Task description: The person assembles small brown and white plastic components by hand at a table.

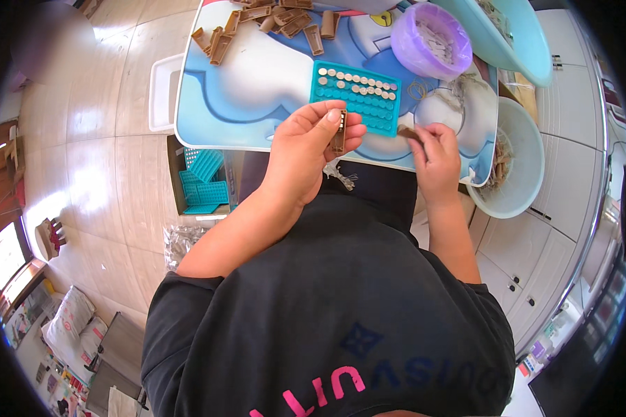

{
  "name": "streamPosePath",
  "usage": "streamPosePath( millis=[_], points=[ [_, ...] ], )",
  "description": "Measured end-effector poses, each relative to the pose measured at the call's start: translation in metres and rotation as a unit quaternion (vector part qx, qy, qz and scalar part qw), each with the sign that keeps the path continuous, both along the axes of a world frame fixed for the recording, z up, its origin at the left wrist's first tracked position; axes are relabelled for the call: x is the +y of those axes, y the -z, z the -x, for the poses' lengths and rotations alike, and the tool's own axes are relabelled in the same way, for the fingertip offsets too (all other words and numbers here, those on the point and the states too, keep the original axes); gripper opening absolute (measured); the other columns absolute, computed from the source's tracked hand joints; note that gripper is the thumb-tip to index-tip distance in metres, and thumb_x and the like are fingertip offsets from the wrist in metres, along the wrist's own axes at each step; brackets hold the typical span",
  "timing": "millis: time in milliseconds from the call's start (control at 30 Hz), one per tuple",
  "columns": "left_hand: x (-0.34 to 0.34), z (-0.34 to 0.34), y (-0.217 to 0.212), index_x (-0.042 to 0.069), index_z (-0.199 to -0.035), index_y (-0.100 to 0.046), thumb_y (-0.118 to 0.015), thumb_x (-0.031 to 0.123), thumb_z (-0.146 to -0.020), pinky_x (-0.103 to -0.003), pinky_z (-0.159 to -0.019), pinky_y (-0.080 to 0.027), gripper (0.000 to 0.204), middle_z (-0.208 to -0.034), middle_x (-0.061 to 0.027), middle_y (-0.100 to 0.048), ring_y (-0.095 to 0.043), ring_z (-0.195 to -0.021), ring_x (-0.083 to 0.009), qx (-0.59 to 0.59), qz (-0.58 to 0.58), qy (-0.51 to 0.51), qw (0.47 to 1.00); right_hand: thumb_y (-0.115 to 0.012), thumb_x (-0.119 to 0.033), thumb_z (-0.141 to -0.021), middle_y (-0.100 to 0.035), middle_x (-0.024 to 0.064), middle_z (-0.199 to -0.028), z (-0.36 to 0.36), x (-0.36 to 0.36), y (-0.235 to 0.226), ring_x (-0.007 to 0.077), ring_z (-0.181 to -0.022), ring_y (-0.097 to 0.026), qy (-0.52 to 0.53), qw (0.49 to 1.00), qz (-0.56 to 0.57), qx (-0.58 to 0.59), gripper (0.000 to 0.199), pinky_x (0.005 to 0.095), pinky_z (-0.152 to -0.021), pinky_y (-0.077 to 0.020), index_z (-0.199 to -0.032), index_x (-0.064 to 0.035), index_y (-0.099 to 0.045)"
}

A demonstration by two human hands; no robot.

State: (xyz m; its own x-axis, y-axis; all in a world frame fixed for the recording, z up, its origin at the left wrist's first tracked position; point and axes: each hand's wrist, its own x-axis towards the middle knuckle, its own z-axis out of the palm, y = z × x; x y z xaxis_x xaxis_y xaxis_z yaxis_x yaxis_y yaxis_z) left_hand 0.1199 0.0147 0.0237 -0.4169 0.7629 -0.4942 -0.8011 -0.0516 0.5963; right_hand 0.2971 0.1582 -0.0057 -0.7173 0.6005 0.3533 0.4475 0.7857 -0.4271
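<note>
While pinched upright, the brown clip [338, 132] sits between left-hand fingers [327, 119].

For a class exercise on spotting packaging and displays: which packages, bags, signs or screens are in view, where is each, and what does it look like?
Screen: far left edge, bright glowing rectangle in a dark frame.
Sacks: floor at lower left, plump white bags with red print.
Clear bag: floor beside the left arm, crinkled see-through plastic.
No signs in view.

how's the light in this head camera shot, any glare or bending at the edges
Head view: bright daylight, with glare patches on the glossy tiled floor; fisheye bends the white cabinet doors near the black rim; the left hand holding a small brown plastic piece is sharp.
</note>
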Motion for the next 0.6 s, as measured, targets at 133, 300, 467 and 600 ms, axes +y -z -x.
streamPosePath(
  millis=[133, 300, 467, 600],
  points=[
    [0.006, -0.005, -0.001, -0.004, -0.110, -0.049, -0.048, 0.011, -0.094, -0.031, -0.078, -0.052, 0.022, -0.096, -0.0134, -0.060, -0.063, -0.085, -0.0194, -0.012, 0.011, -0.007, 1.000, -0.069, -0.004, -0.071, -0.056, 0.0092, -0.085, 0.001, 0.004, -0.003, 0.0258, -0.072, -0.056, -0.058, 0.997, -0.059, -0.003, 0.019, 0.0338, -0.064, -0.0456, -0.089, -0.0027, -0.064],
    [0.007, -0.006, -0.001, -0.002, -0.111, -0.051, -0.048, 0.013, -0.094, -0.031, -0.080, -0.053, 0.023, -0.101, -0.0141, -0.060, -0.063, -0.089, -0.0203, 0.002, 0.015, 0.009, 1.000, -0.066, -0.002, -0.073, -0.056, 0.0093, -0.083, -0.008, 0.017, 0.001, 0.0268, -0.073, -0.055, 0.087, 0.995, -0.055, 0.010, 0.014, 0.0352, -0.063, -0.0456, -0.086, -0.0035, -0.064],
    [0.010, -0.007, 0.001, -0.002, -0.111, -0.051, -0.049, 0.013, -0.093, -0.030, -0.079, -0.053, 0.023, -0.101, -0.0139, -0.061, -0.063, -0.089, -0.0204, 0.005, 0.016, 0.013, 1.000, -0.067, -0.004, -0.073, -0.055, 0.0095, -0.083, 0.001, 0.001, 0.006, 0.0267, -0.073, -0.055, -0.007, 0.998, -0.061, 0.029, 0.012, 0.0348, -0.063, -0.0454, -0.085, -0.0035, -0.064],
    [0.010, -0.006, 0.001, -0.001, -0.111, -0.051, -0.050, 0.013, -0.093, -0.030, -0.079, -0.053, 0.023, -0.101, -0.0137, -0.061, -0.063, -0.089, -0.0205, 0.005, 0.022, 0.014, 1.000, -0.069, -0.010, -0.073, -0.056, 0.0093, -0.084, 0.002, 0.004, 0.008, 0.0266, -0.075, -0.055, -0.016, 0.998, -0.023, 0.050, 0.014, 0.0348, -0.065, -0.0448, -0.085, -0.0032, -0.065]
  ],
)
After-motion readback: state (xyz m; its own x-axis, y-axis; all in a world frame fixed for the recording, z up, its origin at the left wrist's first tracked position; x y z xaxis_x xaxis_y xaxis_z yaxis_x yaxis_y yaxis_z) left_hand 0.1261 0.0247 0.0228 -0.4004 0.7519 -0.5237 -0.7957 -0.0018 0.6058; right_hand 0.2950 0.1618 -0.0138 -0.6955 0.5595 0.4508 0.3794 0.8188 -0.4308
